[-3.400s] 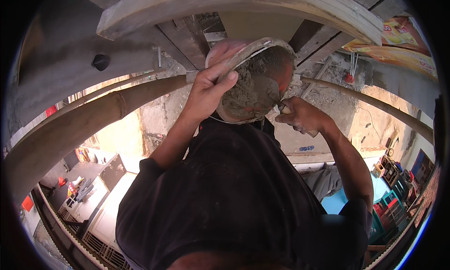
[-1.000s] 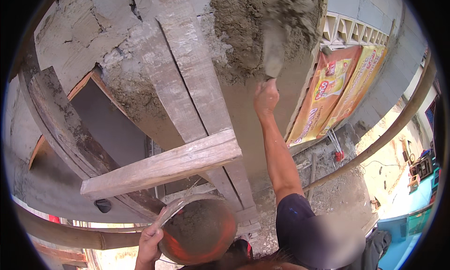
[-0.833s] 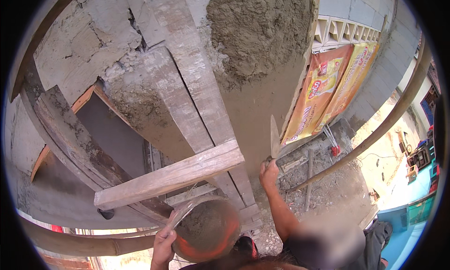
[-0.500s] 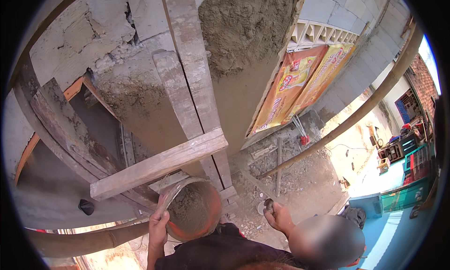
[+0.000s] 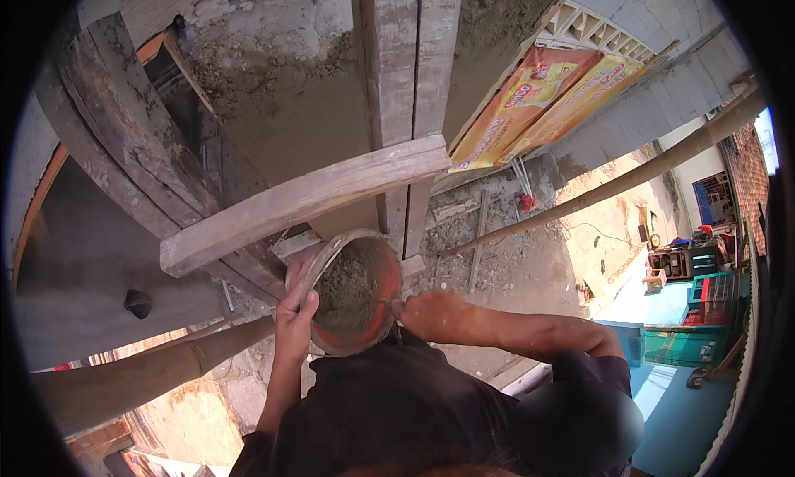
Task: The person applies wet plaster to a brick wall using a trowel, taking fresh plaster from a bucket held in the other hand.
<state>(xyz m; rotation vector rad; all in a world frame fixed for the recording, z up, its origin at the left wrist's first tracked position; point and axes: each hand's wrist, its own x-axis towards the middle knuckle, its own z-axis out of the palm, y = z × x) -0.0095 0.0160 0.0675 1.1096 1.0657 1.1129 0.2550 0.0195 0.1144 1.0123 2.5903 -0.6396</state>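
A mortar-smeared bucket (image 5: 393, 272) with orange showing inside is tilted in front of my body. Wet grey mortar (image 5: 348, 282) lies in it. My left hand (image 5: 296, 315) grips its left rim, thumb on the near side. At the opposite rim, my right hand (image 5: 424, 313) is closed round the handle of a trowel, whose front part reaches over the rim toward the mortar. Most of the trowel is hidden by the hand and the bucket.
A wooden crossbeam (image 5: 306, 199) runs just beyond the bucket, against upright planks (image 5: 393, 88). Bamboo poles (image 5: 613, 191) slant on the right and at lower left. Behind stand a partly plastered wall (image 5: 290, 129) and an orange banner (image 5: 530, 104). Rubble covers the ground far below.
My right hand has swung left from out at the side to the bucket's rim, bringing the trowel. The left hand keeps its grip. My view has tipped downward.
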